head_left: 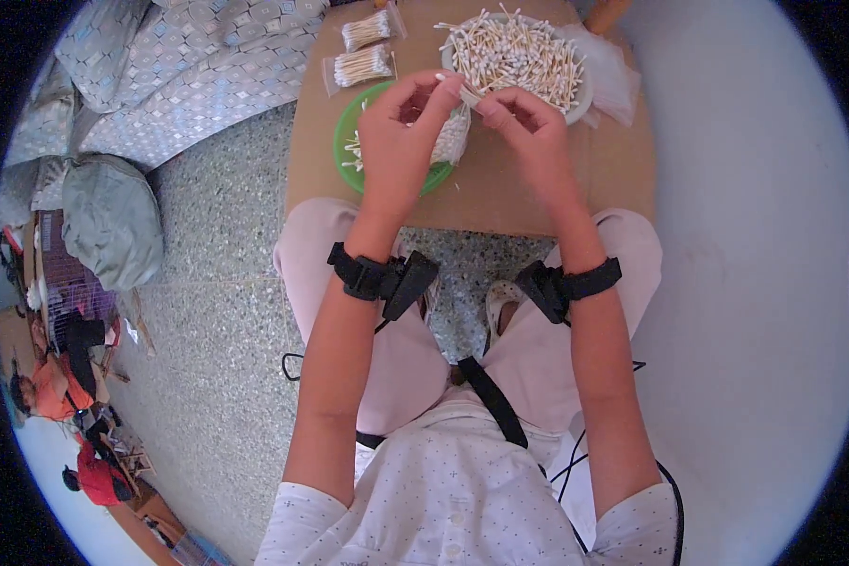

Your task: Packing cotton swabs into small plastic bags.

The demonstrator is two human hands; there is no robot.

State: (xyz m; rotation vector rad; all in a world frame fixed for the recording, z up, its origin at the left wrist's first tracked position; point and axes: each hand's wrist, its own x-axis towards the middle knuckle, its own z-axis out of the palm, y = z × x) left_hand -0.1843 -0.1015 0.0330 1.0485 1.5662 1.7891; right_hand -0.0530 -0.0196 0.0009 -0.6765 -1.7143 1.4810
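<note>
Two filled small clear bags of cotton swabs lie at the far left of the brown surface, evidently finished. A large loose heap remains in the white bowl, so most of the work appears left. The left hand pinches a small bundle of swabs between thumb and fingertips above the green plate; the right hand closes its fingertips on the same bundle. A few swabs lie on the plate
</note>
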